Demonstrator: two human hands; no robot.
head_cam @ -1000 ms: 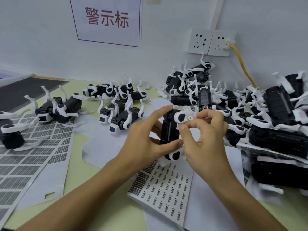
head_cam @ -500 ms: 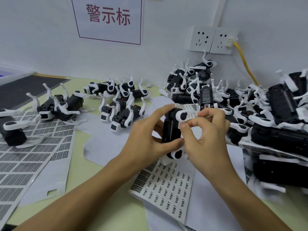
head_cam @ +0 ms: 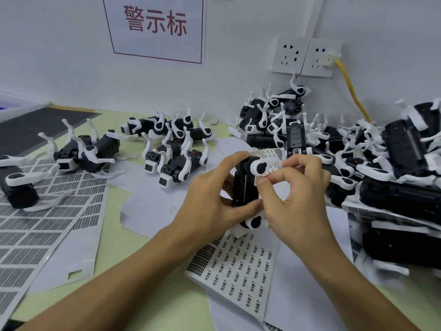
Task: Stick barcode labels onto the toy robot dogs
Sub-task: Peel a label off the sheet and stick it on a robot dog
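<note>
Left hand (head_cam: 210,199) is gripping the toy robot dog (head_cam: 244,185); right hand (head_cam: 296,199) is pinching a barcode label (head_cam: 258,180) against it — white leg (head_cam: 262,166) crowding, label risking going on crooked.

Left hand (head_cam: 210,199) grips a black toy robot dog (head_cam: 244,187) held belly-up above the counter (head_cam: 119,295), thumb and forefinger clamped on its ends. Right hand (head_cam: 296,201) pinches at the dog's underside, fingers (head_cam: 265,181) curled; label itself too small to make out. Barcode label sheet (head_cam: 238,271) lies directly under the hands. More label sheets (head_cam: 47,218) at left. Small group of dogs (head_cam: 171,144) centre-left, big pile of dogs (head_cam: 358,149) at right against the wall. Yellow cable (head_cam: 350,91) plugged into wall socket (head_cam: 317,58).
</note>
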